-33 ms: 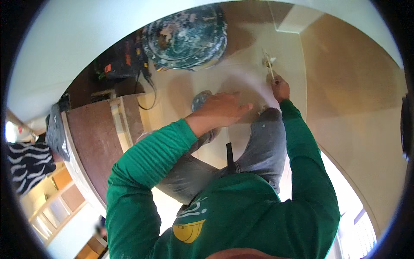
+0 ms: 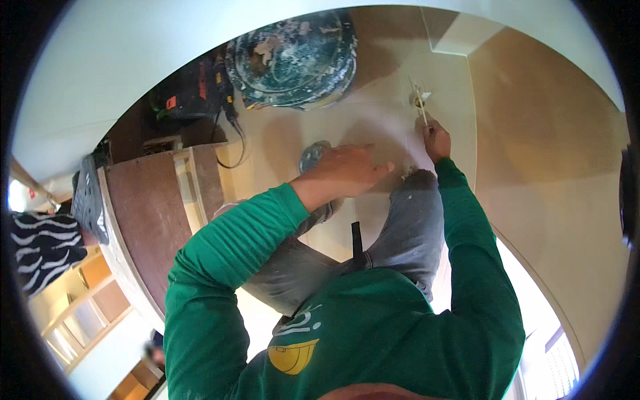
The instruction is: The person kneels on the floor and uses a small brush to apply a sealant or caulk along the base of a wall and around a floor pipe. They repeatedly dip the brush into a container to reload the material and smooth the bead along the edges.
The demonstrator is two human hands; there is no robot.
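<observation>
My right hand (image 2: pixel 437 141) is closed around the lower end of a thin, pale stick-like tool (image 2: pixel 421 105) that points away from me. Its far end lies beside a small white patch (image 2: pixel 425 97) on the tan floor; what kind of tool it is, I cannot make out. My left hand (image 2: pixel 347 170) hovers in front of my knees, fingers stretched out and thumb apart, holding nothing. Partly behind its wrist shows a round grey-blue thing (image 2: pixel 312 157), too hidden to name.
A large dark green bucket (image 2: pixel 293 60), smeared with white, stands at the far side. Left of it are a dark power tool (image 2: pixel 193 93) and its black cord (image 2: pixel 241 143). A brown wooden panel (image 2: pixel 147 207) stands at left, a tan wall (image 2: pixel 547 133) at right.
The whole view has shifted very slightly, so things sit a little lower and further right. Both hands keep the same pose, with the stick-like tool still in my right hand.
</observation>
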